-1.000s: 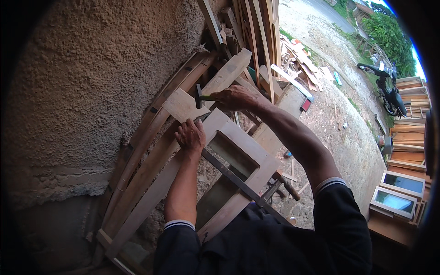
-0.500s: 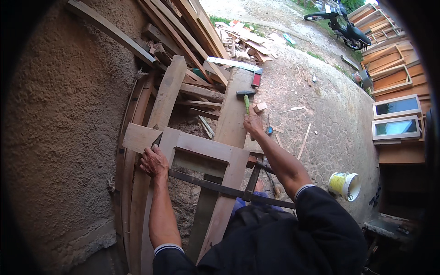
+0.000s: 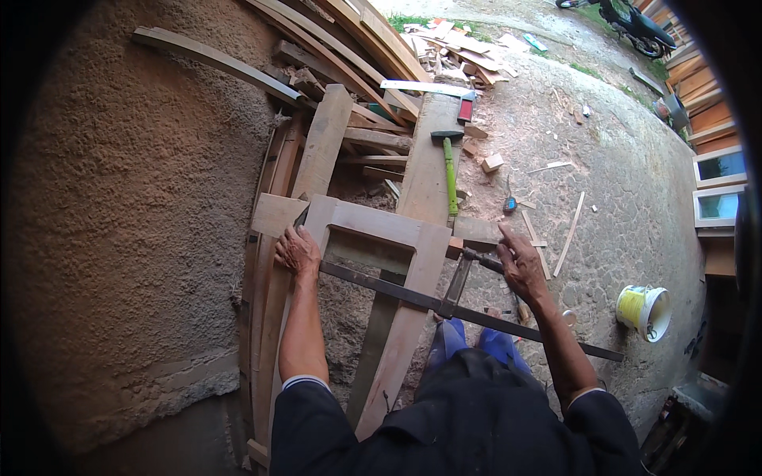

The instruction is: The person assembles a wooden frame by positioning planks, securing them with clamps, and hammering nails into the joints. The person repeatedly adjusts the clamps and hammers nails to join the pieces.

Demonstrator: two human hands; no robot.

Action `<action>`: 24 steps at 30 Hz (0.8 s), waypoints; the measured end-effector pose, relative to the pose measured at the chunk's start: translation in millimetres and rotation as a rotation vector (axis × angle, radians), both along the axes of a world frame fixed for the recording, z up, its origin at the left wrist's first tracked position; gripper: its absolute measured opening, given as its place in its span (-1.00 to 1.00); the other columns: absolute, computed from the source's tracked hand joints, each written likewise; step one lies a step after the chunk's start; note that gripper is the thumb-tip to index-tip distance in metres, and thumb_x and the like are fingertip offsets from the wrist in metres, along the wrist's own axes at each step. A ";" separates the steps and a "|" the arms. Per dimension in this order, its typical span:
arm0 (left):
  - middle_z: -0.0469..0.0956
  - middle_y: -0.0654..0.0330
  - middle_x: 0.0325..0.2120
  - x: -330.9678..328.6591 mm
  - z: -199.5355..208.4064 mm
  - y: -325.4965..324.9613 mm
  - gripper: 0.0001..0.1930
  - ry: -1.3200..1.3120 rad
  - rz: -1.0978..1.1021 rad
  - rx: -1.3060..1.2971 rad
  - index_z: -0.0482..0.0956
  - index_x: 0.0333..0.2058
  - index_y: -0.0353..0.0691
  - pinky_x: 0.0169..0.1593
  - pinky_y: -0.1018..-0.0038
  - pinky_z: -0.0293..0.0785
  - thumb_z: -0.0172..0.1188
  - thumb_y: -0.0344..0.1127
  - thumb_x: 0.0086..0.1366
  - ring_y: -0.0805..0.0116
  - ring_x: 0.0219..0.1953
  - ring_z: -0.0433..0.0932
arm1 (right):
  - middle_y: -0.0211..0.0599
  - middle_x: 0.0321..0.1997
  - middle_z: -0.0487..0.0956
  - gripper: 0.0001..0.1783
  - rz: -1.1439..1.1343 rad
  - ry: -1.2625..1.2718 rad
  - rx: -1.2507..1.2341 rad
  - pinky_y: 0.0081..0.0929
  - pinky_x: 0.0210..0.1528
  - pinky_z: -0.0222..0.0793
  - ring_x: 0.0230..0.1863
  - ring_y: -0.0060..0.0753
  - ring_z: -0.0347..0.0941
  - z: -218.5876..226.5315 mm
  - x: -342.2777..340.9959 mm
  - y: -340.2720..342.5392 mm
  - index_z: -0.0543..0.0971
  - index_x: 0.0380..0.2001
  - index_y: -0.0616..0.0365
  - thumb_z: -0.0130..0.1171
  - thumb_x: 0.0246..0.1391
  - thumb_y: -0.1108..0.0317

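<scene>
A pale wooden frame (image 3: 377, 224) lies across planks in front of me, with a long dark bar clamp (image 3: 381, 287) spanning it. My left hand (image 3: 299, 251) is closed on the clamp's left end, beside a wood block (image 3: 278, 214) at the frame's edge. Just right of the clamp's screw handle (image 3: 486, 261), my right hand (image 3: 520, 266) is raised with its fingers apart and nothing in it. A small reddish block (image 3: 455, 247) sits between the screw end and the frame. The green-handled hammer (image 3: 450, 176) rests on a plank (image 3: 425, 170) beyond the frame.
A try square (image 3: 464, 107) lies at the plank's far end. Right of it on the ground are a blue tape measure (image 3: 509, 205), offcuts and a white-yellow bucket (image 3: 643, 312). A rough wall (image 3: 143, 222) rises at left; leaning boards (image 3: 357, 47) stand far off.
My right hand has let go of the hammer, leaving it on the plank, and has come back toward the clamp's handle. My left hand keeps its place on the clamp. The view has shifted.
</scene>
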State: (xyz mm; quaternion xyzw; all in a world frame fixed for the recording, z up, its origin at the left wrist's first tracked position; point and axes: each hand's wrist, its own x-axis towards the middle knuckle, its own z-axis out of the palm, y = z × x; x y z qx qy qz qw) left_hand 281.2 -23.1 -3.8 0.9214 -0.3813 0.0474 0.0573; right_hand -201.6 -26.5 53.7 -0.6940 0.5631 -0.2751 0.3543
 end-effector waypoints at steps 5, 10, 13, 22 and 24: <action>0.20 0.07 0.39 -17.0 -5.7 14.2 -0.43 -0.003 -0.083 0.007 0.26 0.36 -0.15 0.45 -0.01 -0.13 -0.10 -0.03 0.46 0.05 0.44 0.09 | -0.08 -0.29 0.61 -0.61 0.104 -0.110 -0.044 -0.34 -0.22 0.46 -0.29 -0.13 0.56 28.3 -37.8 108.5 0.56 0.09 0.17 0.16 0.18 0.53; 0.09 0.07 0.44 -72.1 0.2 37.3 -0.39 0.066 -0.078 0.040 0.19 0.38 -0.24 0.48 -0.01 -0.19 -0.13 -0.03 0.48 0.06 0.48 0.00 | -0.06 -0.35 0.61 -0.66 0.236 -0.203 0.166 -0.28 -0.22 0.46 -0.30 -0.07 0.58 2.9 -74.5 176.3 0.60 0.03 0.17 0.17 0.16 0.53; 0.14 0.00 0.41 -128.1 5.5 57.9 -0.37 0.092 -0.138 -0.082 0.20 0.38 -0.26 0.47 0.01 -0.12 -0.09 -0.02 0.46 0.02 0.47 0.04 | -0.05 -0.33 0.63 -0.66 0.254 -0.161 0.205 -0.23 -0.16 0.47 -0.25 -0.01 0.60 -17.4 -100.1 195.3 0.60 0.03 0.17 0.15 0.18 0.48; 0.57 -0.04 -0.04 -363.5 24.4 171.6 -0.62 0.383 -0.917 -0.456 0.53 0.08 -0.33 0.18 0.13 0.35 0.20 -0.36 0.30 -0.05 0.06 0.50 | 0.07 -0.05 0.63 -0.59 0.188 0.080 0.455 -0.07 0.06 0.47 0.00 0.18 0.55 -123.0 -175.4 242.6 0.57 0.11 0.06 0.06 0.27 0.17; 0.60 0.01 -0.20 -407.9 16.3 200.2 -0.72 0.627 -1.138 -0.412 0.60 -0.03 -0.29 0.04 0.18 0.46 0.22 -0.37 0.30 -0.01 -0.09 0.56 | 0.09 0.01 0.61 -0.55 0.167 0.175 0.550 -0.05 0.14 0.42 0.05 0.15 0.53 -162.5 -186.9 258.3 0.53 0.16 0.04 -0.02 0.30 0.13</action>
